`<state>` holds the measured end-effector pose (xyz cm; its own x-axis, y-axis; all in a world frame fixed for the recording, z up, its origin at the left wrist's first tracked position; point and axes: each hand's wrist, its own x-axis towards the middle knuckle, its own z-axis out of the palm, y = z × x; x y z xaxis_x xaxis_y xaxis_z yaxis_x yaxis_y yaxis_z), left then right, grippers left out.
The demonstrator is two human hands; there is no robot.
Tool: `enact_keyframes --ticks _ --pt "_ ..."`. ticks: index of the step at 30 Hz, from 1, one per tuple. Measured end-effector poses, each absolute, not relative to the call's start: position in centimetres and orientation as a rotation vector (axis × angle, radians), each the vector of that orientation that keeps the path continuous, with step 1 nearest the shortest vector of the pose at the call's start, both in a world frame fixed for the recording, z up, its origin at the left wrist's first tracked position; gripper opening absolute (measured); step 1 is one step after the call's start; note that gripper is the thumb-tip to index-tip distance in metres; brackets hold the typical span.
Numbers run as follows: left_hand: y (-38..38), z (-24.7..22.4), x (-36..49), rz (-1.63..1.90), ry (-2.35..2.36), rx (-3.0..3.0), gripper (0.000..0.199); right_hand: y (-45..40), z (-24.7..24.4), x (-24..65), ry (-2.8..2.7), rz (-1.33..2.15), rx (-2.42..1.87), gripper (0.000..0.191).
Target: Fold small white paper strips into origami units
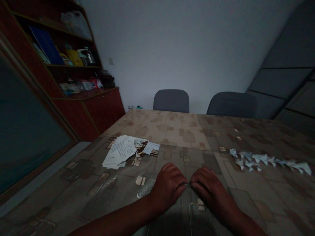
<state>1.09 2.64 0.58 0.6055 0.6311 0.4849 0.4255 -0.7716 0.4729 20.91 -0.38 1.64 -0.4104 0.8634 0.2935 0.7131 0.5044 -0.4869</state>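
Two bare hands sit close together near the near edge of a long table, the left hand (167,186) and the right hand (209,186) both curled downward with their knuckles raised. In this dim head view, the fingers of each hand look bent and pressed together, and the fingertips (184,184) of the two hands meet around a small pale sliver of folded paper (188,185); the light is poor, so the exact grip is hard to read. The sliver sits between the hands, just above the glossy beige-and-brown patterned tabletop (157,131). To the right, well apart from the hands, a long row of small pointed pale-blue folded paper pieces (268,160) lies across the tabletop. Ahead and to the left lies a loose pile of white printed paper sheets (120,151), with a few colourful scraps mixed in. Beyond the table stand two dark grey upholstered chairs (171,101) (231,105) against a plain white wall (172,42). On the left, a reddish-brown wooden cabinet (103,109) holds a blue binder (45,46) and a yellow box (73,57) on its shelves. A dark grey panelled partition (283,75) fills the right side.
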Motion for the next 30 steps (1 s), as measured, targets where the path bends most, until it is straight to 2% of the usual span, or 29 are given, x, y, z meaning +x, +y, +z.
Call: enact_keyframes --ticks 3,8,17,25,30 --pt "2.4 0.9 1.1 0.981 0.921 2.333 0.007 -0.8 2.2 20.7 -2.157 0.474 -1.274 0.020" --pt "1.8 1.4 1.2 0.966 1.059 2.022 0.006 -1.4 3.0 20.2 -2.177 0.399 -1.284 0.008" --pt "1.7 1.4 1.2 0.931 1.026 1.962 0.004 -1.4 3.3 19.9 -2.219 0.461 -1.267 0.022" --pt "1.8 1.5 1.1 0.991 0.978 1.969 0.007 -1.4 3.2 19.9 -2.162 0.468 -1.276 0.011" --pt "1.7 1.5 1.3 0.958 1.027 1.974 0.008 -1.2 2.8 19.4 -2.229 0.386 -1.310 0.015"
